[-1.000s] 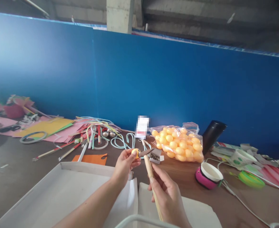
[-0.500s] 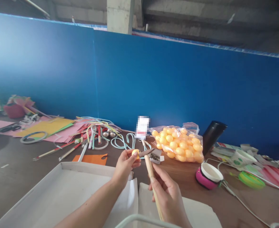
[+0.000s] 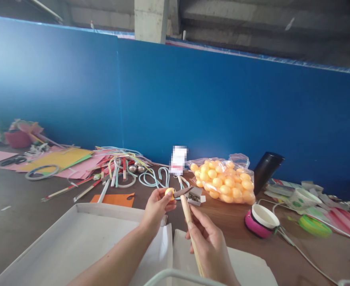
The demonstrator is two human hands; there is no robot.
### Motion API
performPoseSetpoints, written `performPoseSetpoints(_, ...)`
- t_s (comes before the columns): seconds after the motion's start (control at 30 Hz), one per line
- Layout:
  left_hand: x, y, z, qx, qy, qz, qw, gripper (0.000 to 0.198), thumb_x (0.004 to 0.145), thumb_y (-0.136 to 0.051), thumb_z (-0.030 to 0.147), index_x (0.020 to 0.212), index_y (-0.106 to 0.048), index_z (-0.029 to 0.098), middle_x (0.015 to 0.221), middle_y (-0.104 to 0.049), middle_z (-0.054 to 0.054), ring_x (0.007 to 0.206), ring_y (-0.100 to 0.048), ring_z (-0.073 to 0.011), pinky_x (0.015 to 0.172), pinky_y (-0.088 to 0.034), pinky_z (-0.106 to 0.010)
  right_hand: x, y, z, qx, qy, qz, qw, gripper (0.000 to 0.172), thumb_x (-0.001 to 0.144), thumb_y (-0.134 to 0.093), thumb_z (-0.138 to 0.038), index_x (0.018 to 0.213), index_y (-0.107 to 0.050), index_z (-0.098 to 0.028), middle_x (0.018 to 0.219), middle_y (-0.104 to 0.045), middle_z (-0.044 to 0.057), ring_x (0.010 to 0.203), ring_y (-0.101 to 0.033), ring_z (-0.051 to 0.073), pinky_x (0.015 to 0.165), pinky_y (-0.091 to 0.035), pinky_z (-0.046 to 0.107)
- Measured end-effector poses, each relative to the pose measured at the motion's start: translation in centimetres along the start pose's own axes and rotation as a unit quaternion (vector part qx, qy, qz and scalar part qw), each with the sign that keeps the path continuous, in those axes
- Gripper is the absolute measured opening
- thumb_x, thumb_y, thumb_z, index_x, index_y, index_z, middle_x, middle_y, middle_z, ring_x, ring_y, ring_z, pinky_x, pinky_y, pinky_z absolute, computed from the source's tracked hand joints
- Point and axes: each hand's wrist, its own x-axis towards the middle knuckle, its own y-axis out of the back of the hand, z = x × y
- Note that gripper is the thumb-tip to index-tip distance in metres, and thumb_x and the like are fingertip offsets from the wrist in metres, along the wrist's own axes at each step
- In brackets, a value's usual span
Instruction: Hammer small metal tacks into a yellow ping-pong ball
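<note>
My left hand (image 3: 157,209) pinches a small orange ball (image 3: 169,192) between thumb and fingers, held up above the white tray (image 3: 73,242). My right hand (image 3: 209,246) is closed round the wooden handle of a small hammer (image 3: 187,214). Its dark metal head rests right against the ball. A little open box of small metal pieces (image 3: 195,196) lies just behind the hammer head. A clear bag full of orange balls (image 3: 224,180) sits further right on the brown table.
Coloured paper sheets (image 3: 58,159), sticks and looped tubes (image 3: 124,167) litter the table at left. A pink and white bowl (image 3: 260,220), a black cylinder (image 3: 267,169), a green disc (image 3: 314,224) and cables lie right. A blue wall (image 3: 193,99) backs the table.
</note>
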Motion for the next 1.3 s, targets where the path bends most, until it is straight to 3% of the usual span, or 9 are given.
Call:
performPoseSetpoints(0.3, 0.0, -0.1, 0.5, -0.046, 0.018, -0.016, 0.999, 0.031, 0.069, -0.068, 0.033, 0.092, -0.059, 0.015, 0.079, -0.061, -0.004, 0.065, -0.063, -0.0115, 0.059, -0.053, -0.022, 0.0, 1.0, 0.1, 0.011, -0.018, 0.016, 1.000, 0.053, 0.077, -0.059, -0.043, 0.123, -0.052, -0.019, 0.065, -0.057, 0.002, 0.057, -0.052, 0.015, 0.042, -0.043, 0.021)
performPoseSetpoints(0.53, -0.1, -0.1, 0.9, -0.104, 0.065, -0.036, 0.992, 0.024, 0.072, -0.067, 0.030, 0.087, -0.057, 0.014, 0.073, -0.062, -0.003, 0.064, -0.063, -0.0105, 0.059, -0.052, -0.020, 0.1, 0.9, 0.0, 0.017, -0.017, 0.015, 1.000, 0.050, 0.077, -0.060, -0.042, 0.122, -0.053, -0.020, 0.083, -0.062, 0.006, 0.059, -0.055, 0.015, 0.042, -0.043, 0.020)
performPoseSetpoints(0.7, -0.2, -0.2, 1.0, -0.108, 0.088, -0.047, 0.989, 0.024, 0.072, -0.066, 0.029, 0.089, -0.057, 0.015, 0.075, -0.063, -0.004, 0.064, -0.063, -0.0112, 0.057, -0.053, -0.020, 0.1, 1.0, 0.1, 0.015, -0.017, 0.014, 1.000, 0.051, 0.078, -0.059, -0.042, 0.122, -0.053, -0.019, 0.085, -0.063, 0.007, 0.062, -0.056, 0.016, 0.042, -0.044, 0.021)
performPoseSetpoints(0.93, -0.3, -0.3, 1.2, -0.109, 0.081, -0.063, 0.989, 0.034, 0.074, -0.065, 0.027, 0.105, -0.057, 0.016, 0.077, -0.063, -0.004, 0.064, -0.063, -0.0104, 0.060, -0.052, -0.020, 0.2, 1.0, 0.3, 0.013, -0.020, 0.011, 1.000, 0.049, 0.078, -0.059, -0.042, 0.122, -0.053, -0.023, 0.087, -0.064, 0.005, 0.064, -0.056, 0.016, 0.042, -0.044, 0.021)
performPoseSetpoints(1.3, -0.4, -0.2, 0.9, -0.075, 0.068, -0.072, 0.992, 0.030, 0.073, -0.065, 0.031, 0.098, -0.055, 0.017, 0.078, -0.060, -0.003, 0.063, -0.062, -0.0105, 0.056, -0.052, -0.021, 0.1, 1.0, 0.1, 0.020, -0.019, 0.006, 1.000, 0.049, 0.078, -0.059, -0.042, 0.122, -0.053, -0.022, 0.090, -0.064, 0.006, 0.062, -0.055, 0.015, 0.042, -0.043, 0.020)
